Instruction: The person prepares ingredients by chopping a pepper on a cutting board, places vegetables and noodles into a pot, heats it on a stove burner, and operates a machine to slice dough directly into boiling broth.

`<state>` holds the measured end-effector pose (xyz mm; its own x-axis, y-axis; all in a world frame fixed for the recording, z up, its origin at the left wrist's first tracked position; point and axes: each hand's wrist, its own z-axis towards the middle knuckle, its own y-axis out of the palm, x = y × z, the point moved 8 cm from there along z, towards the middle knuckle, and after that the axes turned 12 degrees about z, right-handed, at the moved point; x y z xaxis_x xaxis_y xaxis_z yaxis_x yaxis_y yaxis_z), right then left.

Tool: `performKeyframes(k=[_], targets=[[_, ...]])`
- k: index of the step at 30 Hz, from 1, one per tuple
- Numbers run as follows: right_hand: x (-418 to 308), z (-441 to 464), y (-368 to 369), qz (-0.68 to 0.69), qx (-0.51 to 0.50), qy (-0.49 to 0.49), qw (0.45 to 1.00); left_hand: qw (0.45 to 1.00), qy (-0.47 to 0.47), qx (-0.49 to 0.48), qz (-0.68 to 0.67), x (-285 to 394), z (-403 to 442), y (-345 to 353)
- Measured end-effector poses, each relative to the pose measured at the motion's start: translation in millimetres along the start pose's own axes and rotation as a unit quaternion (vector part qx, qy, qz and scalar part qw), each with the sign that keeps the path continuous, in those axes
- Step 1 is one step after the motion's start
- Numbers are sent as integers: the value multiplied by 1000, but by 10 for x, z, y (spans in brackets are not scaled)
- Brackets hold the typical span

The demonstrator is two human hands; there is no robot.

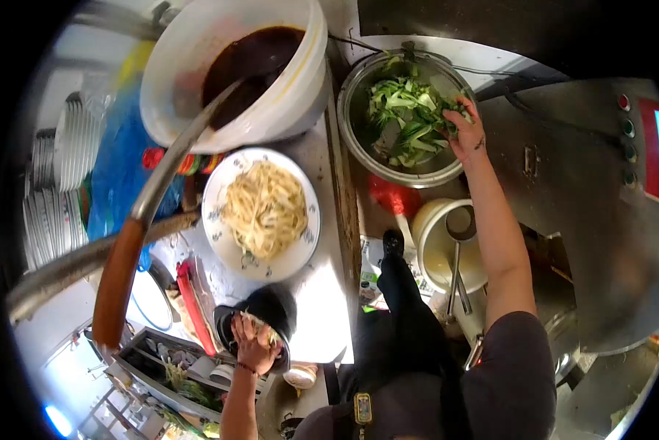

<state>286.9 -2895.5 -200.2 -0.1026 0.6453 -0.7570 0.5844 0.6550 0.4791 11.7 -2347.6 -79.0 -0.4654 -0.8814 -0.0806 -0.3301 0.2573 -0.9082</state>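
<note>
My left hand reaches down into a black bowl on the near end of the white counter. Its fingers bend over pale strands, whose kind I cannot make out. On the other side, my right hand is inside the rim of a metal basin. Chopped leafy greens lie in that basin, and my right fingers are closed on some at its right side. A white patterned plate heaped with noodles stands on the counter beyond the black bowl.
A big white tub of dark sauce stands at the back, a wooden-handled ladle leaning out. Below my right arm is a pale bucket with a metal ladle. Stacked plates line the left. A control panel is at far right.
</note>
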Motion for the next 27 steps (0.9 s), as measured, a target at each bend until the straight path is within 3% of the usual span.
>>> performKeyframes(k=[5, 7, 9, 12, 14, 15, 16, 17, 18, 21, 23, 25, 27], targets=[[-530, -1396, 606, 124, -39, -17, 991, 999, -37, -37, -7, 18, 45, -163], [-546, -1972, 844, 131, -123, -28, 983, 999, -5, 38, -11, -8, -7, -168], [-535, -2791, 1364, 159, -224, -44, 961, 998, 3, 33, -56, -29, -34, -304], [-105, -3868, 1993, 181, -288, -30, 940, 977, 0, 125, -172, -112, -283, -904], [352, -4314, 2269, 33, -280, -107, 953, 939, 5, 232, -255, -279, -580, -1001], [522, -4544, 2466, -126, -337, -200, 911, 905, 13, 293, -307, -372, -723, -923], [781, -4829, 2671, -280, -379, -286, 834, 903, 11, 299, -307, -468, -927, -816], [1099, -4932, 2751, -275, -420, -268, 822, 897, -38, 296, -327, -593, -1086, -668], [1482, -4981, 2743, -358, -424, -239, 797, 887, -88, 290, -348, -727, -1268, -526], [2192, -5167, 2586, -663, -407, -313, 545, 860, -109, 284, -410, -907, -1599, -262], [2207, -5145, 2555, -662, -398, -286, 567, 860, -96, 294, -406, -888, -1615, -122], [2098, -5193, 2514, -660, -385, -257, 591, 789, -126, 305, -519, -848, -1536, 59], [1829, -5282, 2556, -551, -411, -265, 676, 786, -99, 298, -533, -785, -1377, 4]])
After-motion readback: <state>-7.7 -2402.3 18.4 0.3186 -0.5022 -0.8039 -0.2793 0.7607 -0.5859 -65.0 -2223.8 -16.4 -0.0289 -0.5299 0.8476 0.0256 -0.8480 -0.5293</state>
